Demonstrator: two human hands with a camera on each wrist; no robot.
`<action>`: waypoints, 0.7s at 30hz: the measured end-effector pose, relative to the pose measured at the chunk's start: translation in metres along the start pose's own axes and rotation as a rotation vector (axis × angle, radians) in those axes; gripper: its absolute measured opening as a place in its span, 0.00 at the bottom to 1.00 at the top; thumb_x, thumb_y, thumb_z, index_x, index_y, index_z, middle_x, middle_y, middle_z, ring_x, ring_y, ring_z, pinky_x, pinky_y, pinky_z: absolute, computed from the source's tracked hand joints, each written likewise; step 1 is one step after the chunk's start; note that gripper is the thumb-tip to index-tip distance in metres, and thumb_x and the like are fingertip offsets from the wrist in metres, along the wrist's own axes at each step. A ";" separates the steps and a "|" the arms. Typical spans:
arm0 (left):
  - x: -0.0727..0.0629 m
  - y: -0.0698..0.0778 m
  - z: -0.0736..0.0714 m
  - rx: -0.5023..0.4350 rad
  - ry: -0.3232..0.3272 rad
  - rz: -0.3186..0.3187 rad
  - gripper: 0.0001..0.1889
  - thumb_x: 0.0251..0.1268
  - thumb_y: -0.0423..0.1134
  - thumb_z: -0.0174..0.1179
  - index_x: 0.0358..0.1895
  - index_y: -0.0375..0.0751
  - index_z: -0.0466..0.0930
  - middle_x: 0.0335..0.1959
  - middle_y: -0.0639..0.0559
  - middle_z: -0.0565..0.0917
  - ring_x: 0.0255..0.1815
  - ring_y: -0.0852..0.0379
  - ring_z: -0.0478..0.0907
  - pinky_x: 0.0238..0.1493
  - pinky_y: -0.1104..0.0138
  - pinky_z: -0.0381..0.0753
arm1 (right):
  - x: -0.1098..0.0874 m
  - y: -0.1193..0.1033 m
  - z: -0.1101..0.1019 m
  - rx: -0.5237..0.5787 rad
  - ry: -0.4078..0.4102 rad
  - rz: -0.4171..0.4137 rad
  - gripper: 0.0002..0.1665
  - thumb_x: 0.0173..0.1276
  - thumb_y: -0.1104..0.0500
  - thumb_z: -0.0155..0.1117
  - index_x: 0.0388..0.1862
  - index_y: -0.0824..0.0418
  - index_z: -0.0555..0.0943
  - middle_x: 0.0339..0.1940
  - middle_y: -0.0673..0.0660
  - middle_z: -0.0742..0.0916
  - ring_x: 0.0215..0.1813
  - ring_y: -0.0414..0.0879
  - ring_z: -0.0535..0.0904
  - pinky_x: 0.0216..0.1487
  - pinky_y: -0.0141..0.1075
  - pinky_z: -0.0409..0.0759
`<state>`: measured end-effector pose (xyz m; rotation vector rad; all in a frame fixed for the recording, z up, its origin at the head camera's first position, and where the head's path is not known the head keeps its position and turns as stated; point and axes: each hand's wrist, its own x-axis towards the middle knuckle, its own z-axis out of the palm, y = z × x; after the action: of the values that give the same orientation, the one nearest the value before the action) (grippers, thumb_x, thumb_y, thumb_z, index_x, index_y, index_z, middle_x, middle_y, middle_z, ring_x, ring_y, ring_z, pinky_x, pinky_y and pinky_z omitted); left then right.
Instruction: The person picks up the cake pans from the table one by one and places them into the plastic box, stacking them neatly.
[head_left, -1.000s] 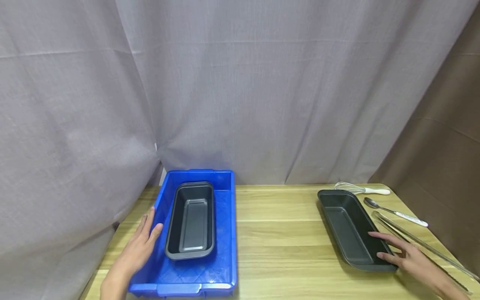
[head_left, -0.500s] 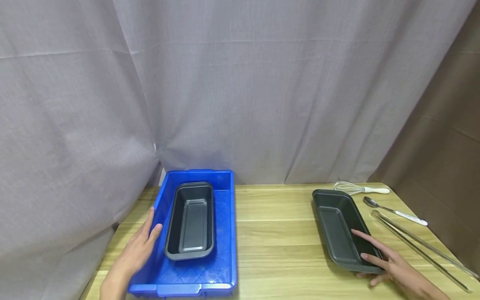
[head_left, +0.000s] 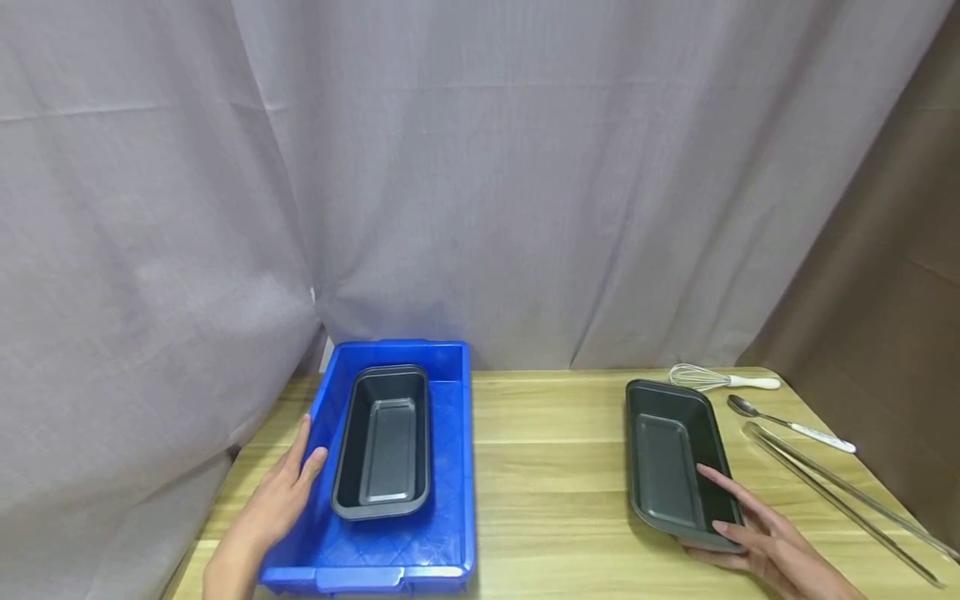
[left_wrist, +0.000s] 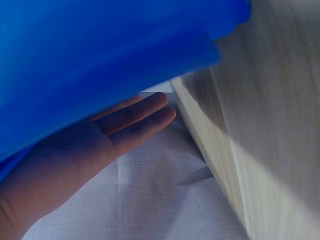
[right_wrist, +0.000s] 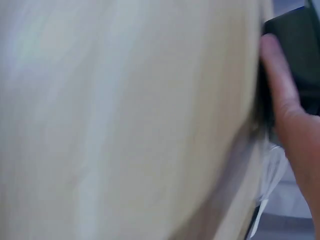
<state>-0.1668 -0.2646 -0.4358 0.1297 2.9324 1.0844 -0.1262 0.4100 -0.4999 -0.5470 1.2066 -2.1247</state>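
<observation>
At the near right corner of a black loaf pan, my right hand grips the pan, with two digits over the inner wall and others below the rim. The right wrist view shows part of the dark pan and a finger along its side. My left hand lies against the left side of a blue plastic bin, its fingers straight and its thumb at the rim. Seen from the left wrist, the fingers extend below the bin's rim. Inside the bin sits another black loaf pan.
On the right of the wooden table lie a whisk with a white handle, a spoon and long metal tongs. A grey curtain hangs behind, and a brown one borders the right side.
My right hand has moved left with the loaf pan, away from the tongs, and the pan has turned straighter. The left hand and the blue bin have stayed in place.
</observation>
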 end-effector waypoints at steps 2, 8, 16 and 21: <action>0.000 0.000 0.000 0.002 -0.001 -0.004 0.38 0.95 0.53 0.38 0.90 0.33 0.39 0.87 0.24 0.50 0.86 0.22 0.53 0.84 0.31 0.57 | 0.001 -0.002 0.007 -0.220 0.152 -0.004 0.43 0.92 0.69 0.31 0.93 0.33 0.50 0.79 0.26 0.68 0.81 0.31 0.70 0.74 0.43 0.82; 0.000 0.000 0.000 0.012 0.009 0.010 0.38 0.95 0.53 0.39 0.90 0.32 0.39 0.87 0.23 0.52 0.85 0.22 0.55 0.83 0.30 0.58 | 0.011 -0.007 0.033 -0.711 0.472 -0.001 0.41 0.90 0.67 0.47 0.94 0.55 0.49 0.77 0.14 0.64 0.69 0.07 0.60 0.56 0.27 0.81; 0.001 -0.001 0.001 0.030 -0.004 0.000 0.38 0.95 0.53 0.38 0.90 0.32 0.38 0.87 0.23 0.51 0.86 0.22 0.54 0.83 0.30 0.59 | 0.037 -0.009 0.069 -0.671 0.582 0.065 0.33 0.87 0.62 0.56 0.87 0.56 0.65 0.89 0.52 0.54 0.81 0.29 0.55 0.57 0.25 0.78; 0.002 0.000 0.000 0.041 -0.011 0.001 0.39 0.95 0.53 0.38 0.90 0.32 0.37 0.87 0.22 0.51 0.86 0.21 0.54 0.83 0.30 0.58 | 0.063 -0.012 0.096 -0.606 0.489 0.053 0.32 0.86 0.63 0.57 0.85 0.54 0.64 0.88 0.63 0.62 0.83 0.39 0.65 0.62 0.30 0.80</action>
<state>-0.1686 -0.2646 -0.4361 0.1375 2.9459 1.0210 -0.1156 0.3127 -0.4387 -0.2329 2.1411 -1.8814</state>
